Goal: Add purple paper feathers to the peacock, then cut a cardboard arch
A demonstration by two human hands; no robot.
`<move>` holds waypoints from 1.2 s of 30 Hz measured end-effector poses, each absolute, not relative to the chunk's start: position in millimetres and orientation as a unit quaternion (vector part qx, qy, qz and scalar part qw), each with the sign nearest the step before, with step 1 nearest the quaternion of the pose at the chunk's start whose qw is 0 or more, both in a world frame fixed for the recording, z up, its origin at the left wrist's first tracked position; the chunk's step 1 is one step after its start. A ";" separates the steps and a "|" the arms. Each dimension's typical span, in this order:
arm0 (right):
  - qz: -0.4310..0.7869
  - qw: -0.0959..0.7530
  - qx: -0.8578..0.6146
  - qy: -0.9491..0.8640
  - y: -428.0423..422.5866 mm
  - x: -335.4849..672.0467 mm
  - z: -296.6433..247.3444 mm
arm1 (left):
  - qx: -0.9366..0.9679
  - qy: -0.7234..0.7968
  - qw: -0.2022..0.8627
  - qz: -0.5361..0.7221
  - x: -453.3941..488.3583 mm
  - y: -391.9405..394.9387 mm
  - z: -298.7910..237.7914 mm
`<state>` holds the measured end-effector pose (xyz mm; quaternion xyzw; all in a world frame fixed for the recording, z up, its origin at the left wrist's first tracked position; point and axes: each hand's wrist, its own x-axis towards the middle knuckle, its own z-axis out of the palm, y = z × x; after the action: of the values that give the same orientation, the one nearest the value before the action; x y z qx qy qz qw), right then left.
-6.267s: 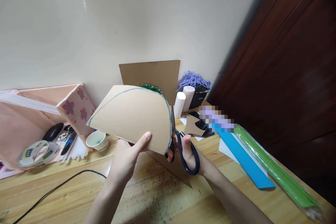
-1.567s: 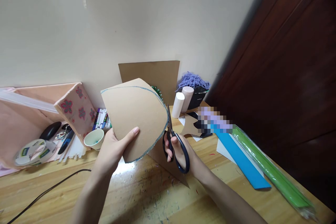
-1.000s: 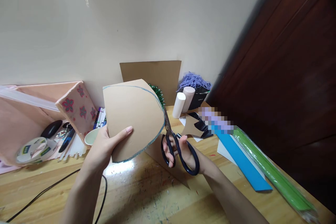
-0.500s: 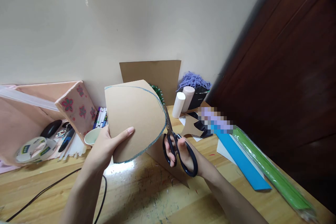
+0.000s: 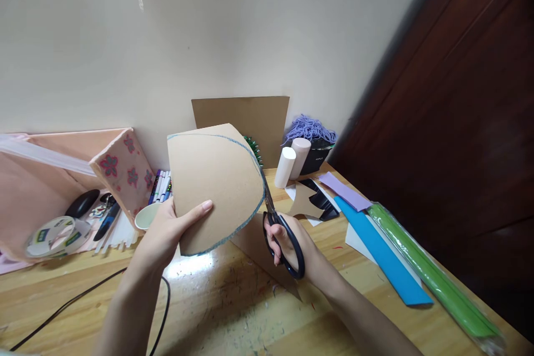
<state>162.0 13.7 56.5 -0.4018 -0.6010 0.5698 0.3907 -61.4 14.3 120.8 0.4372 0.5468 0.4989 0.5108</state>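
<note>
My left hand (image 5: pixel 177 231) grips a piece of cardboard (image 5: pixel 217 189) by its lower left side, thumb on the front face and the other fingers hidden behind. A blue curved line runs across its top and down the rounded right edge. In my right hand (image 5: pixel 287 233) is a pair of black-handled scissors (image 5: pixel 294 258), with fingers through the handle loops. Their blades point up along the right edge of the cardboard, touching it near the blue line. The handles sit close together.
A pink organizer (image 5: pixel 125 172) with tape (image 5: pixel 56 236) stands left, beside markers (image 5: pixel 161 186) and a cup (image 5: pixel 148 216). White rolls (image 5: pixel 285 167), purple yarn (image 5: pixel 308 128), cardboard scraps (image 5: pixel 304 200), blue paper (image 5: pixel 384 256) and a green wrapped roll (image 5: pixel 434 272) lie right. A black cable (image 5: pixel 67 306) crosses the table.
The scissors' handles have come together from a wider spread, and my right hand has closed with them. The cardboard and my left hand are almost unmoved.
</note>
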 end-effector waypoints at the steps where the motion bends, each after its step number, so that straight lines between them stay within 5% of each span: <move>1: 0.561 0.395 -0.404 -0.605 14.0 161.5 56.9 | 0.436 0.544 0.513 0.501 -61.3 15.3 119.6; 36: 0.559 0.408 -0.359 -0.626 12.5 155.0 63.7 | 0.487 0.562 0.467 0.479 -71.0 21.0 114.2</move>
<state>155.0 12.5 63.7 -0.3594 -0.6258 0.5590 0.4082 -71.0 21.0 114.2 0.4871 0.5615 0.4789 0.4669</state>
